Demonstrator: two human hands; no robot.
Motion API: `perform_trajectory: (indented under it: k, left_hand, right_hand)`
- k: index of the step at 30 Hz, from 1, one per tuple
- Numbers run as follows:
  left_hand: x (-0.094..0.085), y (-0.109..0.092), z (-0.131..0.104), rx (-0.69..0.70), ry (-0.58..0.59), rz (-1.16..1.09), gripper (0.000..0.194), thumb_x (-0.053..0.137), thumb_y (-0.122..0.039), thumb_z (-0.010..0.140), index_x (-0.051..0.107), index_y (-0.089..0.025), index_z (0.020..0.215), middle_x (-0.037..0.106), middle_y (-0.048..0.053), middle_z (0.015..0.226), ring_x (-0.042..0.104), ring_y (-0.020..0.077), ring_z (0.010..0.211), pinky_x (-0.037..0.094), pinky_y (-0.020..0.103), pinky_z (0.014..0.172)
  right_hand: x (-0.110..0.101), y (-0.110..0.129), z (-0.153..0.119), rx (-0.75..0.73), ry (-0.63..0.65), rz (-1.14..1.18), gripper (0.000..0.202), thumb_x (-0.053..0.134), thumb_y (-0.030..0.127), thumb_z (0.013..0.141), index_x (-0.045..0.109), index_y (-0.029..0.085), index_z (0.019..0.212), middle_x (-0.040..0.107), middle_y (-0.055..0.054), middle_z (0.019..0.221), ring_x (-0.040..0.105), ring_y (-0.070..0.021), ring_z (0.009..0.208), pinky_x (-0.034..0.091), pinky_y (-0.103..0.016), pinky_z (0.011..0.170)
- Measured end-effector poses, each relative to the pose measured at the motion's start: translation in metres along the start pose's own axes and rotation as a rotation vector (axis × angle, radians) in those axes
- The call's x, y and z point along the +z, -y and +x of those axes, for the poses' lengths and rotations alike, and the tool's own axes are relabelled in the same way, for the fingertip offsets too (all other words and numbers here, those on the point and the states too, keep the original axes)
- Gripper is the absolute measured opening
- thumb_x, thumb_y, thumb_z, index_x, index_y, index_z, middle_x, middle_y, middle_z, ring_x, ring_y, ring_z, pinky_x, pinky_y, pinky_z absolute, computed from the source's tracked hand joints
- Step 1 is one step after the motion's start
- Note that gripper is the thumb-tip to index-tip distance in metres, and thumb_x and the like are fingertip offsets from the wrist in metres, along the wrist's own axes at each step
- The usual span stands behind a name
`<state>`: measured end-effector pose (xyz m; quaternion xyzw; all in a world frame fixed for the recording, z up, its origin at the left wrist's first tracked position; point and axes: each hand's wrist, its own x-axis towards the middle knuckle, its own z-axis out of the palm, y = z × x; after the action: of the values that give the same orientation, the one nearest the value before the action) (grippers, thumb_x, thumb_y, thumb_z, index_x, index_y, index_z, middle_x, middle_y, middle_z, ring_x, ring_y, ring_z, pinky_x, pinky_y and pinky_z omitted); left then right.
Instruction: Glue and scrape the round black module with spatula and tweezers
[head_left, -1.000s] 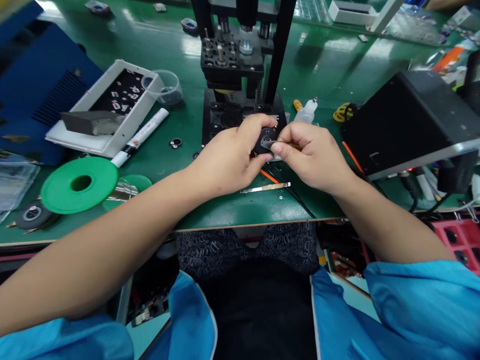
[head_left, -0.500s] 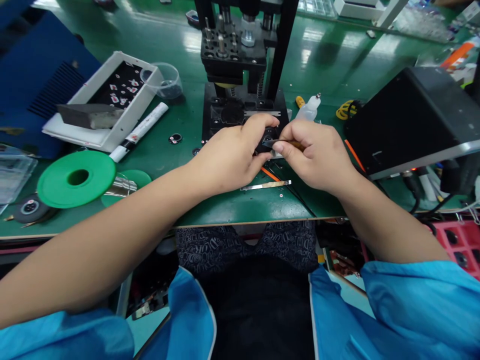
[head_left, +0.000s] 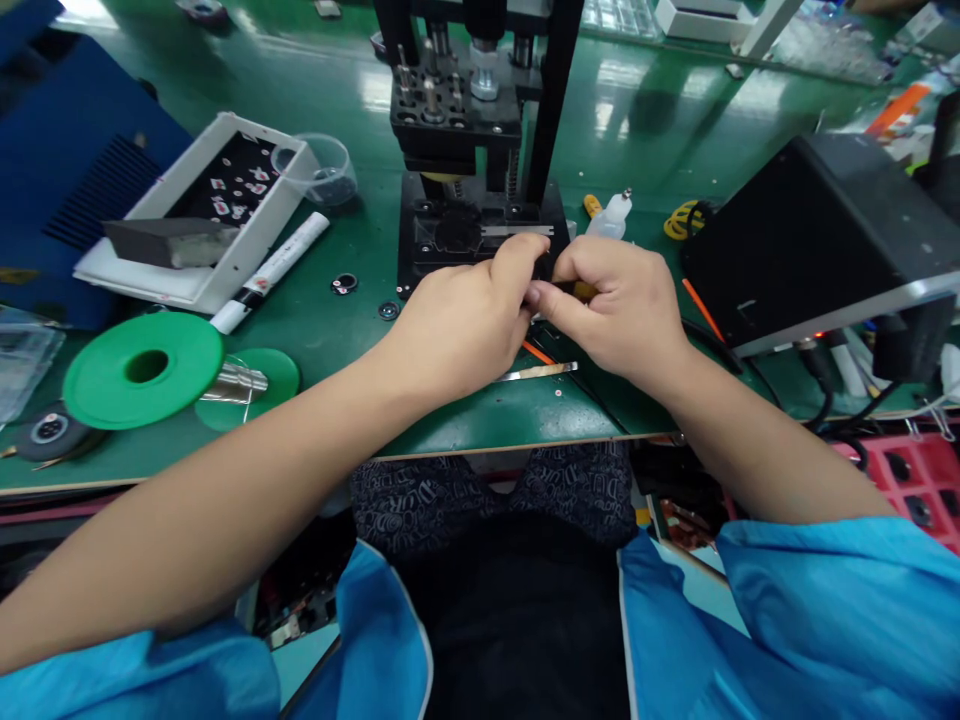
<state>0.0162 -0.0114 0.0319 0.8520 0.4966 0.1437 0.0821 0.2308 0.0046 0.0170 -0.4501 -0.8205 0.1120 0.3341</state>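
Observation:
My left hand (head_left: 472, 320) is closed round a small black part (head_left: 540, 268), most of which its fingers hide. Beside it, my right hand (head_left: 619, 305) is pinched, thumb and forefinger touching the left fingertips; the thin tool in it is mostly hidden. Both hands are just in front of the base of a black press (head_left: 420, 240). A metal strip (head_left: 540, 371) lies below them on the green table (head_left: 450, 425). To the left of my left hand are two small round black parts (head_left: 344, 284) (head_left: 388, 310).
At the left stand a white tray (head_left: 202, 285), a marker (head_left: 281, 262), a clear cup (head_left: 330, 175), a green spool (head_left: 135, 370) and a blue box (head_left: 82, 150). A black device (head_left: 817, 230) and a white bottle (head_left: 611, 215) are at the right.
The hands have come closer together, and the black part and thin tool are now mostly covered by fingers. The whole view has shifted slightly.

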Motion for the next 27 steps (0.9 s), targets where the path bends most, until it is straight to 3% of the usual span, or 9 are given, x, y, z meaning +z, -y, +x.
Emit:
perform_trajectory:
  k: [4, 7, 13, 18, 21, 27]
  left_hand:
    - [-0.004, -0.007, 0.0, -0.06, 0.044, 0.014, 0.072, 0.057, -0.006, 0.113, 0.053, -0.011, 0.184, 0.081, 0.027, 0.16, 0.09, 0.045, 0.135, 0.074, 0.062, 0.115]
    - [-0.003, -0.005, -0.001, -0.053, 0.003, -0.078, 0.068, 0.06, -0.01, 0.113, 0.057, -0.011, 0.181, 0.078, 0.026, 0.166, 0.088, 0.0445, 0.138, 0.072, 0.061, 0.117]
    - [-0.004, 0.001, 0.0, -0.025, -0.006, -0.277, 0.058, 0.068, -0.017, 0.11, 0.069, -0.012, 0.167, 0.091, 0.015, 0.134, 0.09, 0.0407, 0.13, 0.073, 0.054, 0.111]
    - [-0.008, 0.004, 0.003, -0.116, 0.01, -0.285, 0.068, 0.074, -0.013, 0.1, 0.071, -0.008, 0.167, 0.089, 0.018, 0.137, 0.088, 0.0426, 0.129, 0.07, 0.059, 0.116]
    - [-0.003, 0.014, 0.004, -0.13, -0.052, -0.455, 0.067, 0.08, -0.015, 0.095, 0.072, -0.013, 0.162, 0.089, 0.015, 0.134, 0.086, 0.039, 0.125, 0.071, 0.057, 0.116]
    - [0.002, 0.025, 0.01, -0.184, -0.162, -0.885, 0.063, 0.082, -0.023, 0.09, 0.067, -0.024, 0.151, 0.082, 0.007, 0.126, 0.081, 0.0226, 0.089, 0.073, 0.041, 0.082]
  right_hand:
    - [-0.001, -0.001, 0.001, -0.051, -0.032, -0.002, 0.043, 0.083, 0.04, 0.11, 0.057, 0.026, 0.079, 0.063, 0.001, 0.078, 0.059, -0.0201, 0.078, 0.044, -0.04, 0.078]
    - [-0.002, -0.004, 0.002, -0.086, -0.043, 0.034, 0.041, 0.082, 0.042, 0.109, 0.058, 0.026, 0.079, 0.063, 0.001, 0.077, 0.059, -0.0203, 0.077, 0.046, -0.041, 0.08]
    - [-0.002, -0.011, 0.002, -0.117, -0.03, 0.027, 0.043, 0.085, 0.049, 0.109, 0.062, 0.027, 0.08, 0.065, 0.0, 0.077, 0.064, -0.0226, 0.079, 0.051, -0.042, 0.082]
    - [-0.003, -0.003, -0.002, -0.162, -0.02, 0.04, 0.042, 0.087, 0.052, 0.11, 0.066, 0.028, 0.082, 0.069, -0.002, 0.081, 0.068, -0.0243, 0.084, 0.055, -0.044, 0.086]
    - [-0.005, 0.003, -0.002, -0.146, -0.012, 0.097, 0.046, 0.09, 0.055, 0.109, 0.066, 0.027, 0.082, 0.067, -0.002, 0.081, 0.066, -0.0223, 0.082, 0.055, -0.043, 0.084]
    - [-0.012, 0.002, 0.003, 0.063, 0.046, 0.227, 0.041, 0.094, 0.047, 0.105, 0.067, 0.025, 0.084, 0.064, 0.003, 0.081, 0.059, -0.0173, 0.078, 0.049, -0.037, 0.075]
